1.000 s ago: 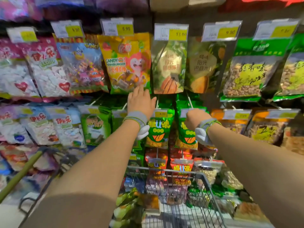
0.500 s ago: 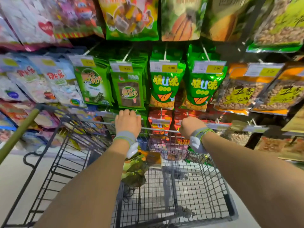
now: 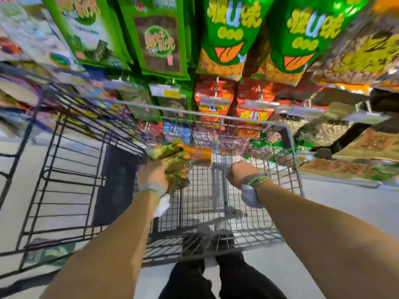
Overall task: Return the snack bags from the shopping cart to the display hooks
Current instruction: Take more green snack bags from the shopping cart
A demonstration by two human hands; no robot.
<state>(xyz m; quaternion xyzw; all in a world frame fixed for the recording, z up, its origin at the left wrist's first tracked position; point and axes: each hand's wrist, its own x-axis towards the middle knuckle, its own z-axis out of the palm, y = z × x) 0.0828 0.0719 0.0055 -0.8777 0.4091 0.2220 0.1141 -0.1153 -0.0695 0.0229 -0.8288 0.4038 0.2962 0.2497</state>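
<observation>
Two green hanging snack bags (image 3: 228, 37) (image 3: 308, 39) each read "U" among Chinese characters.

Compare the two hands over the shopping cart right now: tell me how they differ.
The left hand is at the snack bag inside the shopping cart and seems to grip it, though blur hides the fingers; the right hand is curled and appears to hold nothing. The left hand sits near the cart's left wall; the right hand hovers nearer its middle. Both wear a wristband and reach down into the basket.
</observation>
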